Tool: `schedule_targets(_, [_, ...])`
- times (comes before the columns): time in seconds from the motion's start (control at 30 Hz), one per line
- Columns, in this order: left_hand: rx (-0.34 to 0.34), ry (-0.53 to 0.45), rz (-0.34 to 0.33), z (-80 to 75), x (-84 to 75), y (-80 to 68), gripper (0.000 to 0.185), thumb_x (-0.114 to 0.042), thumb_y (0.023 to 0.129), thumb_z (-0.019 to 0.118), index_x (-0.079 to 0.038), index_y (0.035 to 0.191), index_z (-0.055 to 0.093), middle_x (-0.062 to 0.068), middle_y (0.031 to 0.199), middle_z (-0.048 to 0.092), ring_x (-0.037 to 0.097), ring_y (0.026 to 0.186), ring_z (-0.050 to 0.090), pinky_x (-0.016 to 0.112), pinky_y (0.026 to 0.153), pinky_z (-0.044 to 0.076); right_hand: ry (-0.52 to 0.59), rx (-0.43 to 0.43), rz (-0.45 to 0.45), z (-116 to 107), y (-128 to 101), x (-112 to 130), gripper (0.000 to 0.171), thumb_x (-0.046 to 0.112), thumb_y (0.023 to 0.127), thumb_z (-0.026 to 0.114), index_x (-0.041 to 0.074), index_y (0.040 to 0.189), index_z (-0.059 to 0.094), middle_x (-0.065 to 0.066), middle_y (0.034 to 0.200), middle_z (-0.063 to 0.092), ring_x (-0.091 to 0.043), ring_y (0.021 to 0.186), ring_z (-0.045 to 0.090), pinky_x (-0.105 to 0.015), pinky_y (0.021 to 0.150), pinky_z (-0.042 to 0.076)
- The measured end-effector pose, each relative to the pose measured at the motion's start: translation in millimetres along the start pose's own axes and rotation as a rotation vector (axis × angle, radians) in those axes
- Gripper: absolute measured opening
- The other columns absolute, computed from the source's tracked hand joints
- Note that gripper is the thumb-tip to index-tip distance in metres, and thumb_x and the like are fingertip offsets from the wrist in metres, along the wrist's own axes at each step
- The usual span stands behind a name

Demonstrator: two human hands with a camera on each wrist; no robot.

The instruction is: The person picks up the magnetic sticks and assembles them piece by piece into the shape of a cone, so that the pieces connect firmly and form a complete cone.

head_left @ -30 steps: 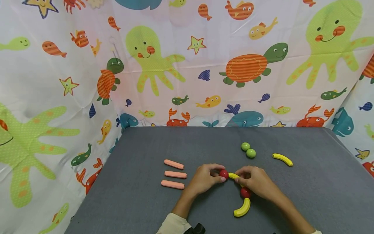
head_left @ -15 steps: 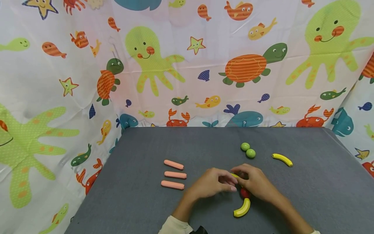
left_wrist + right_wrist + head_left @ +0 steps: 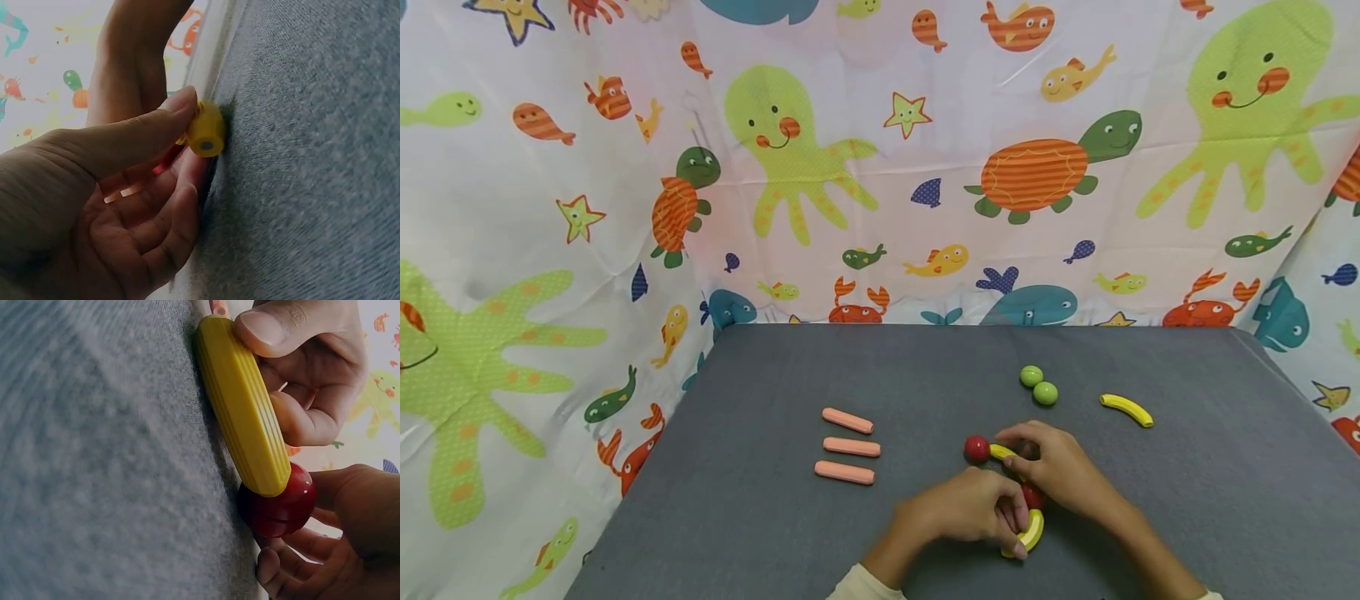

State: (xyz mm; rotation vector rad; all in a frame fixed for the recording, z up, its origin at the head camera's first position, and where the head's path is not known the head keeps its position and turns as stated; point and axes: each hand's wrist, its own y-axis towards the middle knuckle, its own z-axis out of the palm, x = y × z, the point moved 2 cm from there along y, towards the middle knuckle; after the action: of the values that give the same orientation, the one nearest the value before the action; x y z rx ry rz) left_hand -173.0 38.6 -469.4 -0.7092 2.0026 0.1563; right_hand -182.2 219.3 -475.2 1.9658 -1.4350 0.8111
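Observation:
Two red balls and two curved yellow rods form a bent chain on the grey table. My left hand [image 3: 977, 504] pinches the lower yellow rod [image 3: 1033, 532] between thumb and fingers; a grey disc shows in the end of this rod [image 3: 206, 128] in the left wrist view. Its other end meets the near red ball [image 3: 281, 512]. With thumb and index finger, my right hand [image 3: 1060, 467] holds the upper yellow rod [image 3: 999, 452], mostly hidden under the fingers. At that rod's left end sits the other red ball [image 3: 977, 448], with no hand on it.
Three pink rods [image 3: 852, 447] lie in a stack of rows to the left. Two green balls [image 3: 1038, 385] sit farther back, and a loose curved yellow rod [image 3: 1126, 410] is at the back right. A patterned curtain [image 3: 880, 167] hangs behind the table [image 3: 760, 375].
My left hand has let go of the far red ball and moved down and right to the lower yellow rod. The right hand has stayed in place.

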Motion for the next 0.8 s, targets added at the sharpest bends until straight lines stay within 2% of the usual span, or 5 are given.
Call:
schedule_targets(0.27, [-0.015,-0.073,-0.039,-10.4,6.1,-5.0,0.023,-0.001,0.080,0.091,-0.009,0.093,0.073,-0.012,0.075,0.068,-0.003,0.070,0.066,0.016,0.068,0.054,-0.010,0.003,0.056,-2,1,-3,0.031,0.006,0.093,0.077,0.010,0.124,0.075,-0.003,0.113,0.071,-0.012,0.085,0.062,-0.027,0.067,0.051])
schedule_targets(0.57, [0.009,-0.130,-0.076,-28.0,15.0,-13.1,0.019,0.001,0.083,0.088,-0.005,0.096,0.077,-0.007,0.082,0.074,0.000,0.075,0.068,0.017,0.069,0.052,-0.039,0.000,0.074,-5,2,-5,0.060,0.008,0.085,0.084,0.007,0.142,0.064,-0.011,0.118,0.066,-0.016,0.088,0.063,-0.032,0.069,0.051])
schedule_targets(0.8, [-0.018,-0.120,-0.084,-40.9,21.7,-19.8,0.018,0.003,0.083,0.087,-0.005,0.097,0.079,-0.003,0.087,0.077,0.001,0.078,0.069,0.018,0.071,0.054,-0.061,0.003,0.084,-6,3,-6,0.058,0.005,0.085,0.083,0.010,0.141,0.066,-0.006,0.108,0.061,-0.017,0.083,0.054,-0.029,0.066,0.044])
